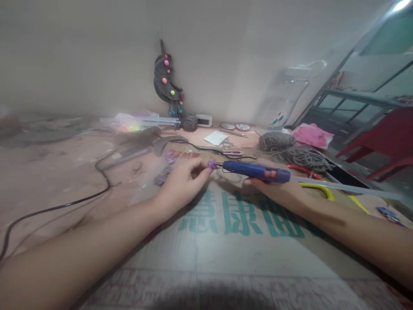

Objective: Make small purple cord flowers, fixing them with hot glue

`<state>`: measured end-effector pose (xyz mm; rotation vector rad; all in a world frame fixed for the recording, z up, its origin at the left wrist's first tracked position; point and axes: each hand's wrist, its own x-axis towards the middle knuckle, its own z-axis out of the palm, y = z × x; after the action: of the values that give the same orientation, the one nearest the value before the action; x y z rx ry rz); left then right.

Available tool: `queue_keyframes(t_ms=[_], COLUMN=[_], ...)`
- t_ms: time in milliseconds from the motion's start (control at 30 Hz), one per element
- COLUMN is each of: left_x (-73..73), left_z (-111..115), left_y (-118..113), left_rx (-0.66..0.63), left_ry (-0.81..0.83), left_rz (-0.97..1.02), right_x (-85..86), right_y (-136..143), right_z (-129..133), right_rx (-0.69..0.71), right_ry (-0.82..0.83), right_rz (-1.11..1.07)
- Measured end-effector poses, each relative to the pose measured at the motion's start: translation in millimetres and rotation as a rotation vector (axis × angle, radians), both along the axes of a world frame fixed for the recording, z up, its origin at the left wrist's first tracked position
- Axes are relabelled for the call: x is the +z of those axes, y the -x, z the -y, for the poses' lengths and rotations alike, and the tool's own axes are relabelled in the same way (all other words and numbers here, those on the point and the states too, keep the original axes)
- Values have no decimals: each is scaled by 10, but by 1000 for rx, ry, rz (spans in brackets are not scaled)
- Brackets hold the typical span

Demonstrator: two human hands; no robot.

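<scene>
My left hand [185, 181] pinches a small purple flower-like piece [212, 164] between thumb and fingertips. In my right hand [274, 189] is a blue hot glue gun [247, 169], with a long clear glue stick [342, 186] coming out of its back end. The gun's metal nozzle points left and meets the purple piece, or comes very close to it; I cannot tell which. More small purple pieces [164, 172] lie just left of my left hand. Beneath both hands is a cardboard sheet [167, 245] printed with green characters.
A black cord [80, 200] crosses the left side. Grey yarn [277, 141], pink cloth [312, 135] and yellow-handled and red-handled tools [318, 186] lie at right. A crescent decoration [164, 79] hangs on the wall; a clear plastic bottle [287, 99] stands at the back.
</scene>
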<state>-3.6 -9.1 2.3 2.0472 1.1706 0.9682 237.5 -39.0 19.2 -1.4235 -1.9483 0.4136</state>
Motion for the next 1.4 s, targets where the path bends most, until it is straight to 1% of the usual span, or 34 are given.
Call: queue_keyframes(t_ms=[200, 433, 533, 600, 667, 733, 800, 900, 967, 1000, 1033, 1100, 1167, 1233, 1333, 1400], left_x=[21, -43, -59, -53, -50, -59, -77, -92, -87, -81, -75, -65, -60, -59, -57, -55], left_z=[6, -81, -104, -95, -77, -64, -62, -67, -64, -60, -56, -51, -51, -53, -50, -44], left_y=[-13, 8, 7, -1, -12, -20, -23, -21, -20, -20, -21, -26, -32, -35, -33, -27], left_rx=[-10, 78, 96, 82, 43, 19, 4, 10, 8, 3, -3, -4, -4, -8, 1, 4], left_ry=[23, 88, 98, 97, 81, 73, 41, 43, 40, 34, 28, 22, 29, 43, 64, 73], left_rz=[29, 138, 172, 157, 161, 147, 144, 115, 107, 105, 104, 106, 109, 111, 105, 101], right_x=[-26, -42, -30, 35, 153, 307, 467, 667, 741, 752, 743, 667, 529, 365, 151, 71], right_y=[-14, -53, -64, -46, -9, 35, 75, 122, 143, 148, 147, 127, 85, 32, -36, -63], right_z=[-17, -31, 10, 44, 66, 52, -18, -252, -485, -620, -763, -1056, -1329, -1547, -1732, -1775], right_rx=[21, 79, 128, 141, 113, 43, -32, -97, -140, -171, -181, -193, -236, -256, -283, -289], right_ry=[-3, -13, -61, -93, -107, -108, -91, -74, -78, -86, -72, -51, 41, 92, 140, 156], right_rz=[-3, -17, -109, -217, -260, -243, -217, -144, -30, 10, 46, 66, 77, 92, 123, 139])
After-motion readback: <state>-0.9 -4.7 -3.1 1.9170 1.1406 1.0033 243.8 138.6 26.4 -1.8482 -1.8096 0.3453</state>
